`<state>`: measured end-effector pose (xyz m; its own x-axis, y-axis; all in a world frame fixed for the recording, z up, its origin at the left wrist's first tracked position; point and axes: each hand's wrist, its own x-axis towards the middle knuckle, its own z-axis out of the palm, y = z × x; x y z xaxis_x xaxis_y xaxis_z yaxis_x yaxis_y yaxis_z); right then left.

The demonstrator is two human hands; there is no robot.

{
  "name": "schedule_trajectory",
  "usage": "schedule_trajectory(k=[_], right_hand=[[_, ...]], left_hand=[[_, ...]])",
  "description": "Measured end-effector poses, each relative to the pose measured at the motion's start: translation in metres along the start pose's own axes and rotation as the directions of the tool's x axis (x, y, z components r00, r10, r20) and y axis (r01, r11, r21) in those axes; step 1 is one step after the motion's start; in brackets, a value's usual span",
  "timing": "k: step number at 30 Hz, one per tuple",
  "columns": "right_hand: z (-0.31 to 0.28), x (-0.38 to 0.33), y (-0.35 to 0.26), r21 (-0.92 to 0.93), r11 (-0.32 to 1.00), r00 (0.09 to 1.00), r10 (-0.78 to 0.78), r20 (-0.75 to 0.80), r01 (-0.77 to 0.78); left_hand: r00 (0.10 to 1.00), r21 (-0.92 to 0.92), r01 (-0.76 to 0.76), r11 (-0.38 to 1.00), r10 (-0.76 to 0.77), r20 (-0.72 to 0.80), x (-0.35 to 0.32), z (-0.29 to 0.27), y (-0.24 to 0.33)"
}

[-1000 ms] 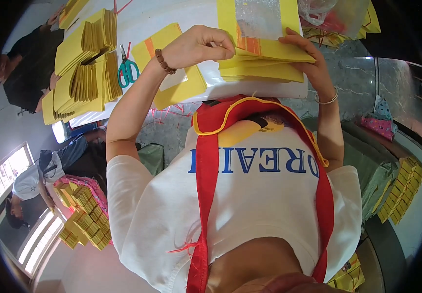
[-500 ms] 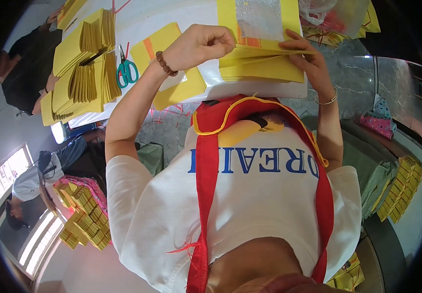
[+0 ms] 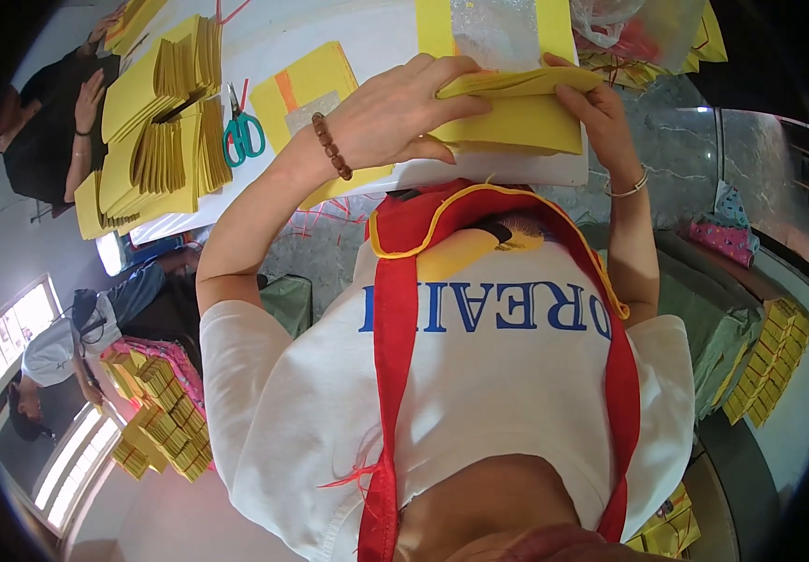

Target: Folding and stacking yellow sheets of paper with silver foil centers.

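Note:
At the near table edge, a folded sheaf of yellow paper (image 3: 517,82) stretches between my two hands. My left hand (image 3: 404,110), with a brown bead bracelet at the wrist, grips its left end, fingers over the paper and thumb lower down. On the right end, my right hand (image 3: 601,117) pinches the sheaf between thumb and fingers. Below it lies more yellow paper (image 3: 517,131). Just beyond is a yellow sheet with a silvery panel (image 3: 496,36). Left of my left hand, another yellow sheet (image 3: 334,64) with an orange strip and silvery patch is partly covered by my forearm.
Scissors with green handles (image 3: 243,139) lie on the white table (image 3: 264,42), beside piled yellow paper bundles (image 3: 156,140). A co-worker's hand (image 3: 89,101) is at those bundles. A clear plastic bag (image 3: 610,21) sits at the far right. Another person (image 3: 53,347) is at the left.
My left hand has opened from its curled pose and taken hold of the sheaf's left end. The paper has folded over, covering the orange strip. The co-worker's hand has risen beside the bundles.

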<state>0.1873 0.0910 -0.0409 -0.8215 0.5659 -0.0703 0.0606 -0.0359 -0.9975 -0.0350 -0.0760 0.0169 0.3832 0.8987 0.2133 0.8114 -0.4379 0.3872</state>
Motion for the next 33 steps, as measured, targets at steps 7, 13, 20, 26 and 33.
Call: schedule_trajectory(k=[7,13,20,26,33], right_hand=[[-0.001,-0.001,-0.003,0.010,1.000,1.000,0.007,0.019,-0.007],[0.000,-0.001,-0.004,0.006,1.000,1.000,0.000,0.012,0.000],[0.001,0.000,-0.004,0.018,1.000,1.000,-0.004,0.000,0.004],[-0.001,-0.001,-0.004,0.030,0.999,1.000,0.012,0.016,-0.013],[-0.002,0.000,-0.003,0.030,1.000,1.000,0.008,0.017,-0.009]], left_hand=[[0.999,-0.079,-0.023,0.997,0.026,0.034,-0.002,0.000,-0.007],[0.995,-0.140,-0.019,0.990,0.032,0.091,-0.001,-0.004,-0.013],[0.996,-0.202,-0.019,0.979,0.036,0.082,0.001,-0.007,-0.015],[0.995,-0.211,-0.029,0.977,0.048,0.087,0.000,-0.008,-0.016],[0.996,-0.237,-0.047,0.970,0.064,0.063,-0.001,-0.007,-0.019]])
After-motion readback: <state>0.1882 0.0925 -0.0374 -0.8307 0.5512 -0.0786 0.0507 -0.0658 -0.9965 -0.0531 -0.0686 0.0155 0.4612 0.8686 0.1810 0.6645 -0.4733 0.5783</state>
